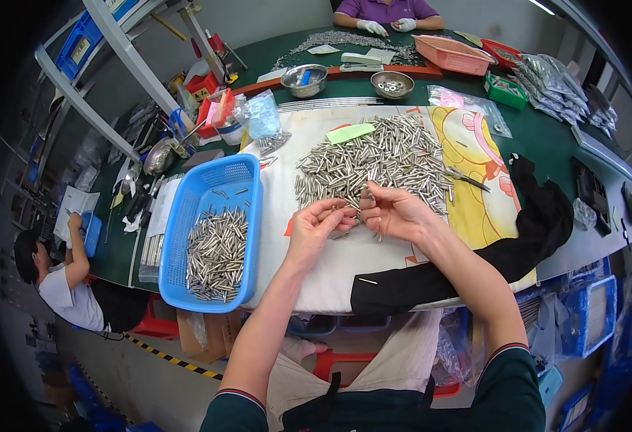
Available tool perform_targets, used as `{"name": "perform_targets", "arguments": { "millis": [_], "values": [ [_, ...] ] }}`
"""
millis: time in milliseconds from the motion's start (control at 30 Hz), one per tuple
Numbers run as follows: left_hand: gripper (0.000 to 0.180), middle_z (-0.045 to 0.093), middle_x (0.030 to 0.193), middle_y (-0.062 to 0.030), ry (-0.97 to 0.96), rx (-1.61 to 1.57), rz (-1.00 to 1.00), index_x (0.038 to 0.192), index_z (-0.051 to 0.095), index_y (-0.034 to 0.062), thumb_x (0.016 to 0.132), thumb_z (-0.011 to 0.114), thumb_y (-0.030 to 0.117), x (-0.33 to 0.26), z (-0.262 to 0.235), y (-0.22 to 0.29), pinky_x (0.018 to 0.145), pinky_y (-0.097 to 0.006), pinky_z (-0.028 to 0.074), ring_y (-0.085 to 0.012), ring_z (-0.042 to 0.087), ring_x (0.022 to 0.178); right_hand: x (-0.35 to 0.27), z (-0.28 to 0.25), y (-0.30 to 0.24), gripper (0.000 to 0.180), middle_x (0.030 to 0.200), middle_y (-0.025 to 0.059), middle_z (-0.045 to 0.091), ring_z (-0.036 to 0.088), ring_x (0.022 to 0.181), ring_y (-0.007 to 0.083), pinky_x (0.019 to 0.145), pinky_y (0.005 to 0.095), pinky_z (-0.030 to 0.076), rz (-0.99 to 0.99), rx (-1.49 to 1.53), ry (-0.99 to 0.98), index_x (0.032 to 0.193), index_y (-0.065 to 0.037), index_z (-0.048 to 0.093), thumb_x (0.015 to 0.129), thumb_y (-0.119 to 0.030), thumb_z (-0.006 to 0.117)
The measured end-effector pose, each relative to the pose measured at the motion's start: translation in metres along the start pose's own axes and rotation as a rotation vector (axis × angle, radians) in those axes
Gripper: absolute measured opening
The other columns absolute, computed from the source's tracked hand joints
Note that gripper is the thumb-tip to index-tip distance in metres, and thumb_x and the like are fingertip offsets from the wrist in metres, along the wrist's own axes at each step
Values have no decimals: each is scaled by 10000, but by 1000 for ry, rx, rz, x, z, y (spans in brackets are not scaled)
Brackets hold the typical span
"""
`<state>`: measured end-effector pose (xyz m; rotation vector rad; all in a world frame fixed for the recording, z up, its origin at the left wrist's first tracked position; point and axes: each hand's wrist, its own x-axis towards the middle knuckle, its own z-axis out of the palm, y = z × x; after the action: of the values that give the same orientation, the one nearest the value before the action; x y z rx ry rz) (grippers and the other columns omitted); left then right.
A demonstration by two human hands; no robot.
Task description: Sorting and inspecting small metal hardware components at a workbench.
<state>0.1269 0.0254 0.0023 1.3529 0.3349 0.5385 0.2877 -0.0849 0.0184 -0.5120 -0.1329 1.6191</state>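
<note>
A broad heap of short, silvery metal pins (373, 155) lies on the cloth-covered table in front of me. At its near edge my left hand (317, 229) has thumb and fingers pinched together; what sits between the tips is too small to make out. Close by on the right, my right hand (396, 211) is closed, with a metal pin between thumb and forefinger. A few loose pins show just under both hands. Left of them stands a blue plastic basket (253, 216) partly filled with similar pins. A green slip of paper (350, 133) rests on the heap.
Pliers (467, 178) lie right of the heap. A black cloth (431, 284) runs along the near right edge. Metal bowls (305, 81) and a pink basket (454, 54) stand farther back. Across the table sits a gloved person (388, 13); another person (71, 288) works at the left.
</note>
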Motion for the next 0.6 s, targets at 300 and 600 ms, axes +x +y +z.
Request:
{"name": "perform_targets", "arguments": {
  "millis": [300, 600],
  "values": [
    [229, 647, 959, -173, 7, 10, -3, 1083, 540, -77, 884, 528, 36, 0, 0, 0, 719, -255, 528, -186, 652, 807, 1, -2, 0, 158, 732, 7, 472, 434, 622, 102, 574, 231, 405, 18, 20, -29, 853, -58, 526, 891, -208, 560],
    [217, 644, 973, -179, -1, 24, 15, 1079, 549, -52, 893, 520, 57, 0, -1, -2, 724, -261, 521, -181, 646, 805, 1, -3, 0, 108, 751, 6, 486, 447, 625, 100, 573, 224, 411, 9, -21, 28, 859, -87, 535, 866, -178, 594]
  ]
}}
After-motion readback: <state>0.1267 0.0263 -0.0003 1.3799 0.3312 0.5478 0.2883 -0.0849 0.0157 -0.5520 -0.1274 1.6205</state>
